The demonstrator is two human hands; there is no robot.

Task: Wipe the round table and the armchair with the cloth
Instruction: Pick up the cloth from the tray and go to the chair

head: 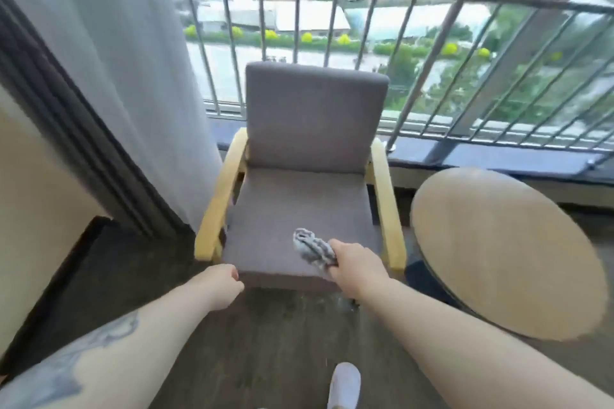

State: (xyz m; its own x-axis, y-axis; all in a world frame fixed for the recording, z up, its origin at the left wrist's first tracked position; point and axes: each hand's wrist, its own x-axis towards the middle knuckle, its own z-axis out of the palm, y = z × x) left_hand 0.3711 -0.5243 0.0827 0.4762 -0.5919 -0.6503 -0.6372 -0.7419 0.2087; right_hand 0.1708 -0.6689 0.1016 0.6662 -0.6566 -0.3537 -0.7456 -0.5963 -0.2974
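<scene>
Head view: a person looks down at a chair by a big window.
Armchair (305, 196): grey cushions, yellow wood arms, facing the person.
Cloth (312, 247): grey and white, bunched up, lying on the front right part of the seat.
Right hand (357, 267): fingers curled tight round the cloth, holding it on the seat.
Left hand (221, 285): just in front of the seat's front left corner; fingers curled in, holding nothing that can be seen. Whether it touches the cushion cannot be told.
Left arm: has a dark tattoo.
Round bench (508, 252): pale wood top, right of the armchair, near its right arm.
Curtain (109, 60): thin and white, hanging left of the armchair, with a dark curtain (66, 129) beside it.
Railing (415, 43): grey metal bars behind the armchair, with roofs and green bushes far below.
Floor (265, 342): dark wood.
Slipper (344, 385): white, at the bottom edge.
</scene>
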